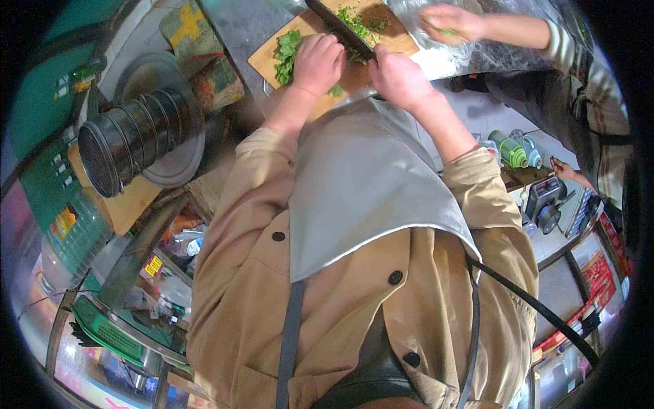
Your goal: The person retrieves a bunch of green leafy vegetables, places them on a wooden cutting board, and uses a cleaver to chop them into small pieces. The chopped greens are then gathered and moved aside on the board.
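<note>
My left hand (319,62) presses down with curled fingers on a bunch of leafy green herbs (287,53), whose leaves stick out on its left side. Both rest on a wooden cutting board (263,60). In my right hand (402,76) is the handle of a wide dark-bladed kitchen knife (341,26). Its blade runs away from me across the board, just right of my left fingers. Chopped herbs (357,23) lie scattered on the board beyond the blade. My fingers hide the stems and part of the cutting edge.
At the right, a co-worker's blurred hand (452,23) holds something green over clear plastic sheeting (460,56). Another hand (562,167) shows lower right, near green and blue thermos flasks (511,149). Stacked dark metal steamers or tins (135,140) stand left, with a plastic bottle (76,237) below.
</note>
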Tool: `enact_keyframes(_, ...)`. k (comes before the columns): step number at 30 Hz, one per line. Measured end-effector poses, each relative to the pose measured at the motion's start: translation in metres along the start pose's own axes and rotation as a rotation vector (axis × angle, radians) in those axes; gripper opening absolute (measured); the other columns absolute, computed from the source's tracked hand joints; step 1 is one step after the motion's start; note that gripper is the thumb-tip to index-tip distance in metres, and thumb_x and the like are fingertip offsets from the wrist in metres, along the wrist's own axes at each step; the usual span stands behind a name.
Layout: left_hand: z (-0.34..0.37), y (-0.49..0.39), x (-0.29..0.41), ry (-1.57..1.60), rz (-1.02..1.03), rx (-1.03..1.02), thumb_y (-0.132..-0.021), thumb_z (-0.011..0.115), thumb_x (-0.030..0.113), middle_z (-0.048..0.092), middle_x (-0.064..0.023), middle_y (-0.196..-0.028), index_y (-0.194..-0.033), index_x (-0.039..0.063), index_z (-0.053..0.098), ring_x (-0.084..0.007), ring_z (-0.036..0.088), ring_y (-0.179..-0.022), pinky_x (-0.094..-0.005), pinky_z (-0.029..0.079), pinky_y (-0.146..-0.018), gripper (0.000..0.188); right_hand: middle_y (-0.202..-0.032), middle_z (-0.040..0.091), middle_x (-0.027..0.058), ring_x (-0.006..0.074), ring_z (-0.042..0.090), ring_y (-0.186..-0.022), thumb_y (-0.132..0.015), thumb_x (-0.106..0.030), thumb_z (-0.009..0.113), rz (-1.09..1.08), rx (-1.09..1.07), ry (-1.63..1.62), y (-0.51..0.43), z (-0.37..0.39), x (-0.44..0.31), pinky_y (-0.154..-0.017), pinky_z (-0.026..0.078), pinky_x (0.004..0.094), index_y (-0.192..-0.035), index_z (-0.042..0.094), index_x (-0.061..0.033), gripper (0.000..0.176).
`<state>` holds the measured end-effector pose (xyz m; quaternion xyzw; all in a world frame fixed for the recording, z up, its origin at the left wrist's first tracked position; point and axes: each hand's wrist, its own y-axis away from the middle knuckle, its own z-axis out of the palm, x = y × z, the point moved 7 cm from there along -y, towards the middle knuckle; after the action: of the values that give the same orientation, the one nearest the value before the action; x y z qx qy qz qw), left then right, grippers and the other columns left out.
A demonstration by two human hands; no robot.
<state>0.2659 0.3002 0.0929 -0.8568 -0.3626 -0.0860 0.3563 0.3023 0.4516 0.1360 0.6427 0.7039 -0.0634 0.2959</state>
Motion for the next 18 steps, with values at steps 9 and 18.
enact_keyframes(9, 0.009, 0.004, -0.006, -0.014, -0.062, -0.109, -0.078, 0.072, 0.014, 0.058, -0.008, -0.089, -0.084, 0.009, 0.061, -0.0317, 0.058, -0.093, -0.0462, 0.05, -0.079, 0.013, -0.075, 0.066, 0.0301, 0.0488, 0.067, -0.075, -0.098, -0.018, 0.054, -0.042, 0.015, 0.023, 0.001, 0.003, -0.016, -0.068, 0.054, 0.0556, -0.095, 0.053, 0.0037, 0.021)
enact_keyframes(18, 0.007, 0.006, -0.007, 0.031, -0.108, -0.048, -0.078, 0.07, 0.01, 0.057, -0.0094, -0.089, -0.082, 0.007, 0.058, -0.0328, 0.058, -0.091, -0.0452, 0.05, -0.078, 0.013, -0.075, 0.066, 0.0306, 0.0496, 0.066, -0.075, -0.099, -0.02, 0.055, -0.07, 0.003, -0.018, 0.009, 0.002, -0.014, -0.068, 0.053, 0.057, -0.096, 0.053, 0.0046, 0.025)
